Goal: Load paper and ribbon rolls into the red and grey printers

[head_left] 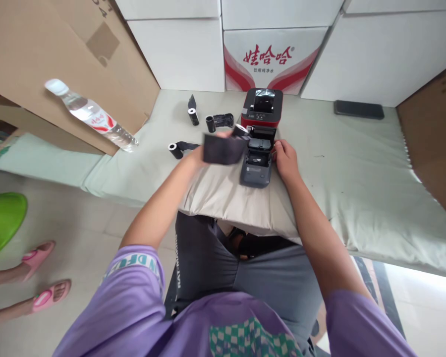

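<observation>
My left hand [199, 154] is closed on a black ribbon roll [240, 130], blurred by motion. A wide loose strip of its ribbon hangs across my fingers and hides most of them. Directly to its right lies a red and black printer [262, 110], its grey front part [255, 176] folded open toward me so the inside shows. My right hand [287, 159] rests against the right side of the open printer, fingers bent at its edge; whether they grip it is hard to see. Left of the printer, more black ribbon rolls [193, 117] lie on the cloth, some with ribbon pulled out.
A pale cloth-covered table [319, 198] holds everything. A water bottle [96, 116] leans at the left beside a cardboard box [70, 64]. White cartons [271, 59] line the back. A dark phone-like slab [359, 109] lies at back right. Another person's feet in pink slippers [44, 297] are lower left.
</observation>
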Action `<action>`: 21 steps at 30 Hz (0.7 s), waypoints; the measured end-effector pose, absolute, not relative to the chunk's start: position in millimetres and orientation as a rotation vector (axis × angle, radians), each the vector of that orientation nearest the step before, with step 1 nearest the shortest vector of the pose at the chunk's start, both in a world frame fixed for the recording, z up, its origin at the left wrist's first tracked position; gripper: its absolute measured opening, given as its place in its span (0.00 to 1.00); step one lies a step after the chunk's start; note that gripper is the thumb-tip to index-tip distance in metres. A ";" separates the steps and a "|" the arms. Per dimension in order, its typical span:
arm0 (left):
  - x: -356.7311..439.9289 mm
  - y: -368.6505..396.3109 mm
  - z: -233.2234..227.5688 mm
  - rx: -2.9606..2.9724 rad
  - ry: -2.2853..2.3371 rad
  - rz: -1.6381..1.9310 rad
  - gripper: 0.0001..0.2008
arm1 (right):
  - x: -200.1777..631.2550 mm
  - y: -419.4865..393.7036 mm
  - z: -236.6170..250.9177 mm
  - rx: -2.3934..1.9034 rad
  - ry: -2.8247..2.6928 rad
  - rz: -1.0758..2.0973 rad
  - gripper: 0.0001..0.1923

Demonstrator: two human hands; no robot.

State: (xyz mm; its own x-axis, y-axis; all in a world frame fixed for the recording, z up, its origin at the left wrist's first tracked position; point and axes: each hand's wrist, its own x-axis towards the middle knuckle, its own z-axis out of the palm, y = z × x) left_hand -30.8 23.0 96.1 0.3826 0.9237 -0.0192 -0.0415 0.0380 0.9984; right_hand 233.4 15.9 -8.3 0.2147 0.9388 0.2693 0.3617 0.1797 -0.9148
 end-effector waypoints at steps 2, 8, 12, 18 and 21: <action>-8.8 23.3 94.5 1.555 0.943 0.833 0.09 | 233.8 15.8 -8.1 -1.385 -1.343 0.664 0.33; 25.1 34.9 77.1 2.521 1.024 0.411 0.12 | 234.4 16.9 -9.7 -1.370 -1.351 0.679 0.32; 32.7 42.5 60.9 2.595 1.114 0.353 0.06 | 234.0 16.6 -9.0 -1.375 -1.369 0.633 0.34; 35.0 50.1 58.4 2.595 1.089 0.318 0.04 | 232.6 13.2 -5.9 -1.313 -1.357 0.645 0.37; 19.4 49.5 60.1 2.510 1.011 0.558 0.14 | 231.5 10.7 -4.2 -1.232 -1.324 0.747 0.40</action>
